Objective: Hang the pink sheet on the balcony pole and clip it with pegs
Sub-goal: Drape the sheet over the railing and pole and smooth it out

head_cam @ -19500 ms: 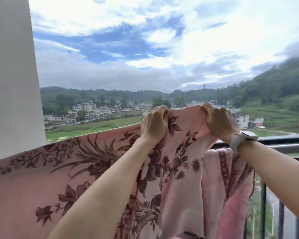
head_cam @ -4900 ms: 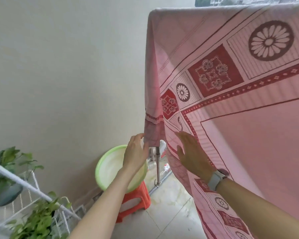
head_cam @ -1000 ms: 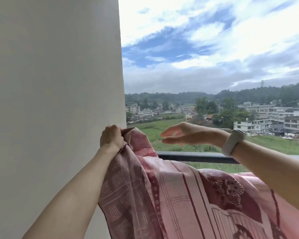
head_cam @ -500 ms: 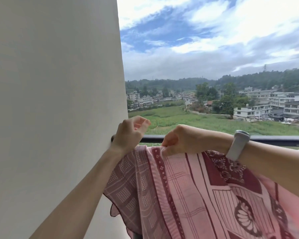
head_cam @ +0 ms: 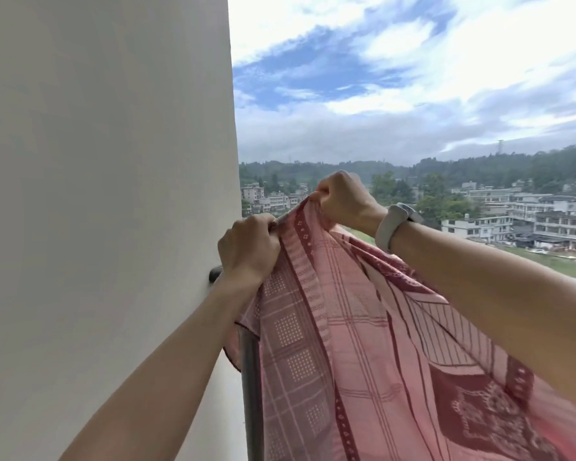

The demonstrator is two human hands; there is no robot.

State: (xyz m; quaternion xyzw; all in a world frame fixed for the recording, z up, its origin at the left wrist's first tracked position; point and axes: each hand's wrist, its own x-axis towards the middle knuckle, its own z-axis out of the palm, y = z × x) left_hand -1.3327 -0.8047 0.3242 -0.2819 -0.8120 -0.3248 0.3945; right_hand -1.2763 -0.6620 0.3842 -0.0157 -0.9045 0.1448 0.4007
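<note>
**Sheet edge lifted beside the wall**

Head view: at frame centre, the left hand (head_cam: 248, 249) and right hand (head_cam: 341, 199) each had fingers curled tight on the top edge of the sheet (head_cam: 346, 344), bunching it. The cloth was raised above the pole (head_cam: 215, 273), whose end showed against the wall (head_cam: 103, 194) at centre left, and draped down to the lower right. No pegs were visible. The sheet looked thin, soft and light, likely to flap or slide; the hemmed edge near the corner seemed the surest hold.
</note>
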